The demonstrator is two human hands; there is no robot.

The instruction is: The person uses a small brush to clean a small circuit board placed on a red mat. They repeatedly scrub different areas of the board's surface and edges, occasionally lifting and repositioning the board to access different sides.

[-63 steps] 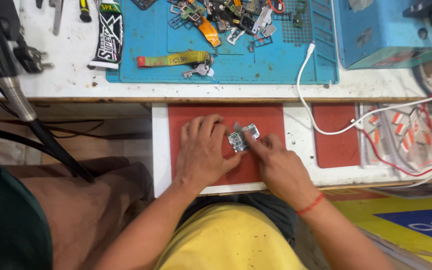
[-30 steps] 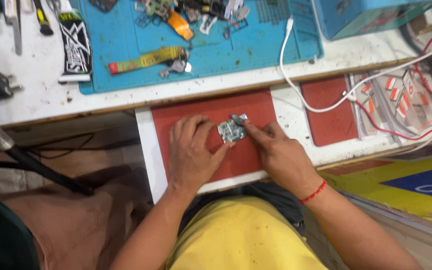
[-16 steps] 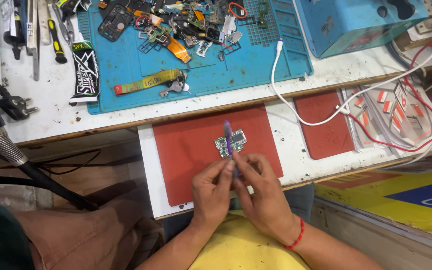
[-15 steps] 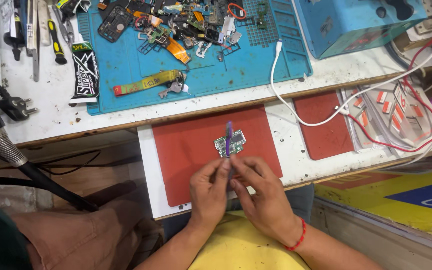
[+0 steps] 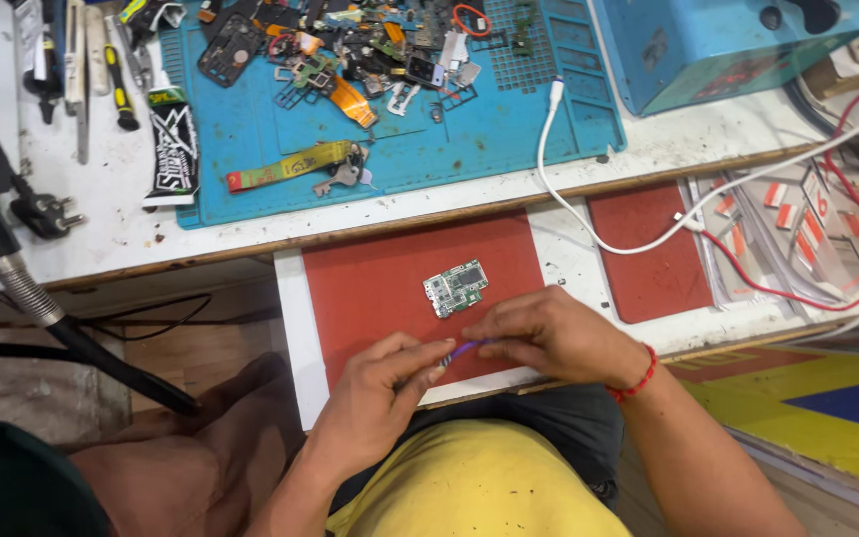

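Gripping a thin purple tool (image 5: 464, 349) between both hands, left hand (image 5: 375, 393) and right hand (image 5: 549, 333) pinch its ends over the red mat (image 5: 370, 283). I judge it light, stiff and slippery; the fragile circuit board (image 5: 455, 287) lies untouched just beyond, best held by its edges.

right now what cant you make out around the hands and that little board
- Purple tool, head view: only a short stretch shows; both ends are hidden inside the left hand and right hand.
- Each hand's grip: fingertips curl under, so how they pinch it is unclear.
- Circuit board on the red mat: its parts are too small to tell.
- Blue box: cut off by the top edge.
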